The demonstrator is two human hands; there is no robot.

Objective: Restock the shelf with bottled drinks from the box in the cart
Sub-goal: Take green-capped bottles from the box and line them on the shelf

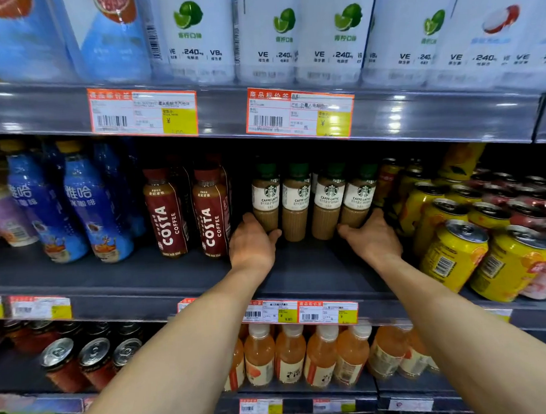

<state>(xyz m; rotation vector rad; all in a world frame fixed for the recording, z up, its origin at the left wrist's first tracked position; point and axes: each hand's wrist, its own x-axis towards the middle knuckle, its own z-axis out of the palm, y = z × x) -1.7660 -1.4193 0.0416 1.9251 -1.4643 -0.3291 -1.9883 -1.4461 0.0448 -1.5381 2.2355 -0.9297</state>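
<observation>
A row of several Starbucks caffe latte bottles (296, 202) with green caps stands deep on the dark middle shelf (161, 276). My left hand (251, 244) grips the base of the leftmost latte bottle (266, 197), thumb in front and fingers behind. My right hand (374, 238) holds the base of the rightmost latte bottle (360, 199) in the same way. Both forearms reach in from below. The cart and the box are out of view.
Two red Costa coffee bottles (190, 217) stand left of the lattes, and blue bottles (75, 207) further left. Yellow cans (451, 248) crowd the right side. White lime drink bottles (288, 35) fill the shelf above, orange juice bottles (304, 354) and cans the shelf below.
</observation>
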